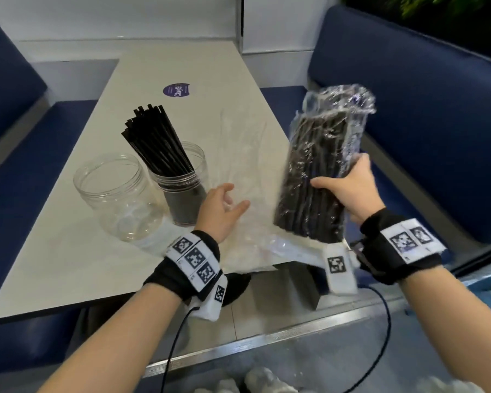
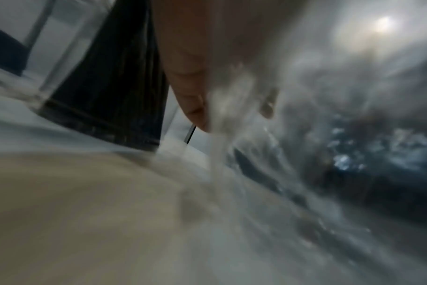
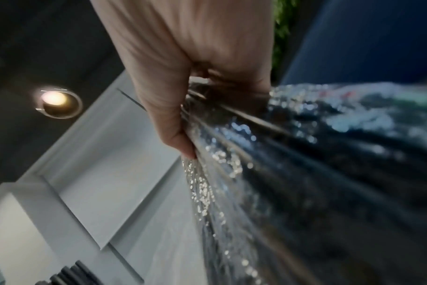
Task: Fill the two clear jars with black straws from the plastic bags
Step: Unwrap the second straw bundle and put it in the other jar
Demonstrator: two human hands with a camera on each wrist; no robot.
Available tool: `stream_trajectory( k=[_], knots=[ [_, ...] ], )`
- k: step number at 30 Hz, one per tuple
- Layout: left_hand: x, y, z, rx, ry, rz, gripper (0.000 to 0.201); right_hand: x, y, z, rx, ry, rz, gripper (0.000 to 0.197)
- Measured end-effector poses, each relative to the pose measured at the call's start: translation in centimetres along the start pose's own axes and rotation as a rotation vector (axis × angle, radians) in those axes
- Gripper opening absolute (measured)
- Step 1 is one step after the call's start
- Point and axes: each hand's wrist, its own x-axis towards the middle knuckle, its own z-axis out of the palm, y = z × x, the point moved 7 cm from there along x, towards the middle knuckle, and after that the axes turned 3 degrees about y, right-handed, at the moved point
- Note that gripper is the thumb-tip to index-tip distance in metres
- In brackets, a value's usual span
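Note:
Two clear jars stand on the white table [image 1: 68,268]. The left jar [image 1: 116,191] is empty. The right jar [image 1: 182,191] holds a leaning bundle of black straws [image 1: 156,143]. My right hand [image 1: 349,188] grips a plastic bag full of black straws [image 1: 321,168], upright above the table's right edge; the right wrist view shows the same grip on the bag [image 3: 305,173]. My left hand [image 1: 224,208] hovers with loose fingers just right of the filled jar, over an empty clear bag [image 1: 247,154] lying flat. The blurred left wrist view shows a finger [image 2: 190,92] near the filled jar [image 2: 115,77].
Blue benches [image 1: 425,123] flank the table on both sides. A purple round sticker [image 1: 176,90] marks the far tabletop. The empty bag hangs over the near table edge. A black cable [image 1: 380,321] trails from my right wrist.

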Motion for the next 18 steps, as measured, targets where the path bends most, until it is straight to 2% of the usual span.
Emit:
stream_trajectory(
  k=[4, 8, 10, 14, 18],
  knots=[
    [0.8, -0.7, 3.4, 0.213, -0.146, -0.107, 0.074, -0.4, -3.1, -4.0, -0.05, 0.1, -0.197, 0.057],
    [0.5, -1.5, 5.6, 0.584, -0.243, -0.126, 0.07, -1.1, -4.5, -5.1, -0.022, 0.08, -0.296, 0.056],
    [0.2, -1.3, 5.6, 0.661, -0.241, -0.127, 0.068, -1.4, -4.8, -5.0, -0.006, 0.06, -0.324, 0.054],
    [-0.8, -1.0, 4.3, 0.582, -0.275, -0.191, 0.072, -2.1, -5.0, -4.2, 0.02, 0.024, -0.356, 0.058],
    [-2.2, 0.5, 1.5, 0.427, -0.244, -0.153, 0.075, -2.7, -5.6, -3.3, 0.046, 0.01, -0.408, 0.058]
  ],
)
